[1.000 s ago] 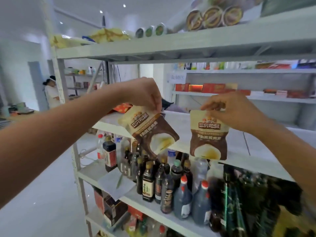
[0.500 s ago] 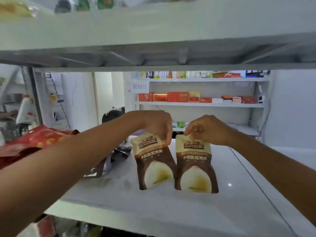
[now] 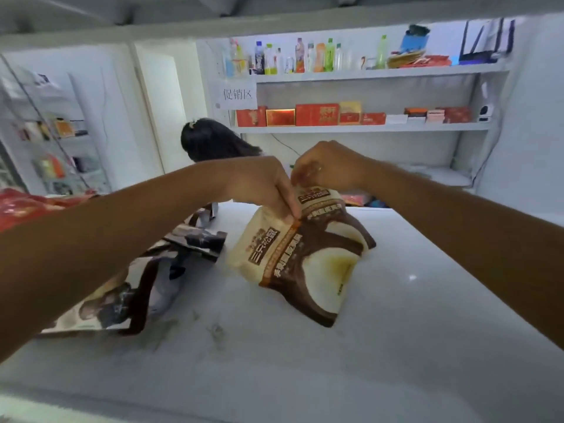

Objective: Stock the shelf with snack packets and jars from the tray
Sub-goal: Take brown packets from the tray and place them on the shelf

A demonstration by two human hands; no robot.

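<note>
Two brown-and-cream snack packets lean on the white shelf board (image 3: 305, 355). The front snack packet (image 3: 302, 270) tilts to the left across the rear snack packet (image 3: 341, 221), which stands behind it and is partly hidden. My left hand (image 3: 259, 184) pinches the top edge of the front packet. My right hand (image 3: 329, 166) grips the top of the rear packet. Both hands meet above the packets, fingers touching.
A flat dark-and-cream packet (image 3: 122, 288) lies on the shelf board at the left, with a red packet (image 3: 21, 206) at the far left edge. Behind the shelf a person (image 3: 213, 138) stands, and wall shelves hold red boxes (image 3: 317, 114) and bottles (image 3: 299, 56).
The two packets stood side by side and upright half a second ago; now the front one has tipped left over the rear one. My hands have come together, and the view has moved closer.
</note>
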